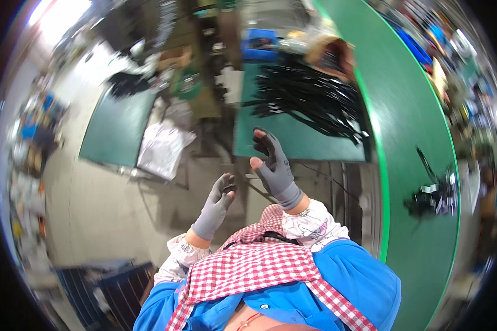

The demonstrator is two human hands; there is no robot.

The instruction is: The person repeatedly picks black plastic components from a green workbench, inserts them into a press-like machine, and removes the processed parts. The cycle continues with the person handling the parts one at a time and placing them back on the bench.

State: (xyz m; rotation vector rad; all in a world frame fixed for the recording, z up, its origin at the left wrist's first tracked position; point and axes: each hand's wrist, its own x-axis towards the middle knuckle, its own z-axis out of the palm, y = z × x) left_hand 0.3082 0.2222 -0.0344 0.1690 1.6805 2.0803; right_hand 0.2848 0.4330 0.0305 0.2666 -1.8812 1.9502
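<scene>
Red-and-white checked cloth of an apron lies nearest the camera, worn over a bright blue top with pale patterned sleeves.

Black strips, long, glossy and loosely bundled, lie on a green table ahead, slightly right of centre, their ends fanned toward the near right corner. The right hand, in a grey glove with bare thumb tip, shows against the near left part of that table, apart from the strips; its fingers curl loosely, thumb spread well away, and nothing is in its grasp. Whether it touches the tabletop, I cannot tell. The left hand, gloved alike, hangs lower and to the left, also without a load, its fingers bent and the gap to the thumb narrow. Nearest to it is a silvery plastic package, on the near right edge of a second green table.

Behind the strips stand a brown sack, its mouth open, and a blue bin. Along the right runs a long green bench, bearing a dark, blurred cluster.
</scene>
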